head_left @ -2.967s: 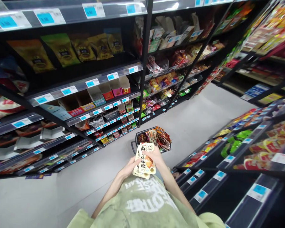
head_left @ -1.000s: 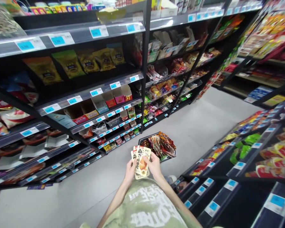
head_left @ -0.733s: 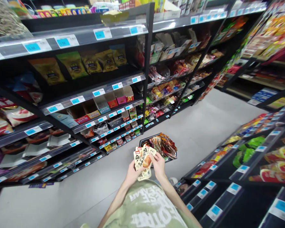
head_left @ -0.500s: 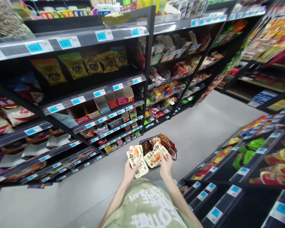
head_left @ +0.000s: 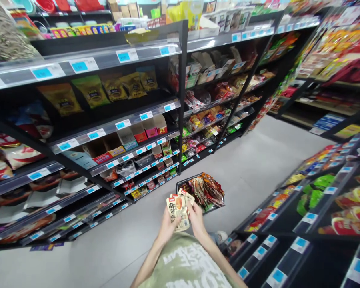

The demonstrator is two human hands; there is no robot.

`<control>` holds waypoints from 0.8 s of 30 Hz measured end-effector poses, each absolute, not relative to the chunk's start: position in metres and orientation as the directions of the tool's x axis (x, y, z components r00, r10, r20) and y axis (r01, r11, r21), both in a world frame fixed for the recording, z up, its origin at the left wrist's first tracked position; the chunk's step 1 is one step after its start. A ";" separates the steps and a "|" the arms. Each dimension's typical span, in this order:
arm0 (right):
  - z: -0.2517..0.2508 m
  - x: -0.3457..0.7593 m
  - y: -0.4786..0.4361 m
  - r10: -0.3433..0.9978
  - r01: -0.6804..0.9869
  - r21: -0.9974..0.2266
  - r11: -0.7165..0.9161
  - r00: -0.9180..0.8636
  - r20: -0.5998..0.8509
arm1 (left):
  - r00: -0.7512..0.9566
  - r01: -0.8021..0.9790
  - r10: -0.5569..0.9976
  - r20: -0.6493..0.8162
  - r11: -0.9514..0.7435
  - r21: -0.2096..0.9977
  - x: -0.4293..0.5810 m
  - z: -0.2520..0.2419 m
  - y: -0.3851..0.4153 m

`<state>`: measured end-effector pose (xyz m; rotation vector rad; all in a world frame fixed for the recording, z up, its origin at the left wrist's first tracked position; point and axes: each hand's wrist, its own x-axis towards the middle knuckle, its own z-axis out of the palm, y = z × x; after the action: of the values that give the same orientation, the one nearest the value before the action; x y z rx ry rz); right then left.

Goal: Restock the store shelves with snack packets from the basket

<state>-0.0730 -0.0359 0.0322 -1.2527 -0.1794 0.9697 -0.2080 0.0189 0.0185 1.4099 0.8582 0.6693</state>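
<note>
My left hand [head_left: 167, 224] is closed on several flat, cream-coloured snack packets [head_left: 175, 206] with dark characters and a picture of brown food, fanned a little. My right hand [head_left: 196, 220] is beside it, fingers closed on another cream packet [head_left: 186, 195] that overlaps the left hand's stack. Both hands are in front of my green shirt. Beyond them, a black tray [head_left: 218, 207] lies on the floor, filled with red, brown and dark snack packets [head_left: 207, 188].
To the left and ahead stand black shelves [head_left: 114, 113] with price tags, bagged snacks [head_left: 91, 92] and small boxes [head_left: 127, 140]. A lower stocked rack [head_left: 288, 200] is close on my right. Grey floor [head_left: 252, 160] runs between them.
My right hand has moved left with its packet, away from over the tray, and now meets the packets in my left hand. The tray's contents show more fully.
</note>
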 end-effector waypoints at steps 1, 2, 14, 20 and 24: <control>0.033 -0.075 -0.036 0.708 -0.517 -0.856 -0.024 0.596 -0.380 | 0.537 0.151 0.837 -0.104 0.025 0.988 -0.209 0.019 0.019; 0.035 -0.076 -0.036 0.713 -0.520 -0.853 -0.036 0.585 -0.387 | 0.525 0.204 0.845 -0.100 -0.011 0.979 -0.210 0.021 0.018; 0.034 -0.084 -0.039 0.848 -0.471 -0.877 -0.090 0.426 -0.315 | 0.601 0.207 0.795 -0.083 -0.055 0.977 -0.209 0.036 0.008; 0.045 -0.065 -0.039 0.812 -0.459 -0.885 -0.078 0.486 -0.323 | 0.655 0.046 0.743 -0.141 0.146 0.988 -0.197 0.046 0.005; 0.062 -0.057 -0.046 0.650 -0.418 -0.906 0.062 0.706 -0.281 | 0.583 -0.277 0.763 -0.278 0.509 0.815 -0.188 0.041 0.017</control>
<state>-0.0566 -0.0458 0.0616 -1.2729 -0.2224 0.8175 -0.1883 0.0175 0.0409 0.8052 0.6918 0.6905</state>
